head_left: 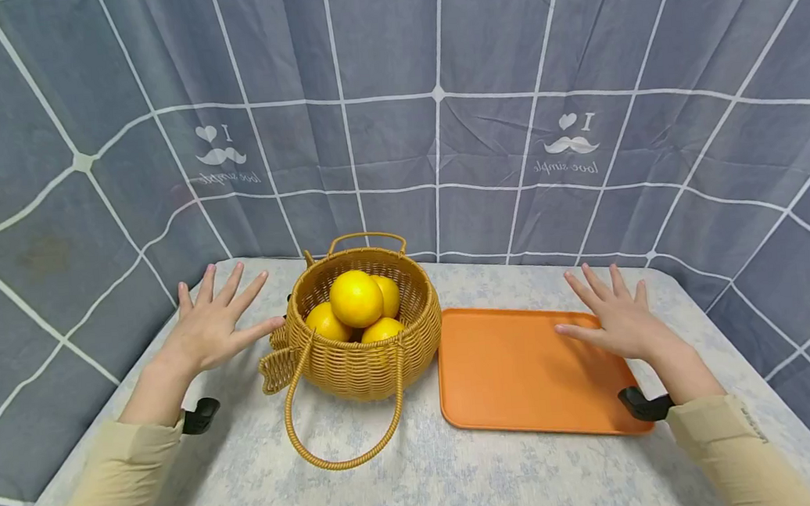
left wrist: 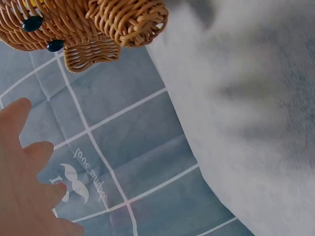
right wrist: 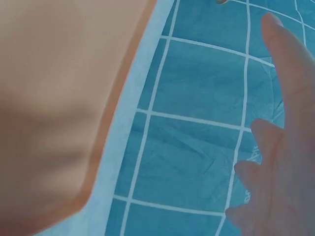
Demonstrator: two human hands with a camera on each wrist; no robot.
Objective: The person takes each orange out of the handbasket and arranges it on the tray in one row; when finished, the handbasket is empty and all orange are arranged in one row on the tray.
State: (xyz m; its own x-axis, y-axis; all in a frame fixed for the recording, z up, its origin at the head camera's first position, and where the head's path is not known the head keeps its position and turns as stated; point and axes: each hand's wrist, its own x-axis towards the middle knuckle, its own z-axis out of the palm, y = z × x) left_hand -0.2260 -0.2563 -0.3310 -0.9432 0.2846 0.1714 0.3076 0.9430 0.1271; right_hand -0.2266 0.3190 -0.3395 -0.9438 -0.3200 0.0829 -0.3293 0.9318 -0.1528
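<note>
A round wicker basket (head_left: pixel 357 374) stands on the table left of centre, holding several yellow fruits that look like oranges or lemons (head_left: pixel 356 299). One of its handles hangs down toward the front, another stands up at the back. My left hand (head_left: pixel 209 327), fingers spread, hovers left of the basket, its thumb pointing at the wicker. To the basket's right lies an orange tray (head_left: pixel 519 370) with nothing on it. Over the tray's right side is my right hand (head_left: pixel 620 318), fingers spread and holding nothing. In the left wrist view the basket (left wrist: pixel 54 22) shows dark bead eyes.
The table (head_left: pixel 421 479) wears a pale, patterned cloth. A blue-grey curtain (head_left: pixel 397 144) with white grid lines hangs behind it and along both sides. Dark wrist straps (head_left: pixel 201 416) sit near both sleeve cuffs.
</note>
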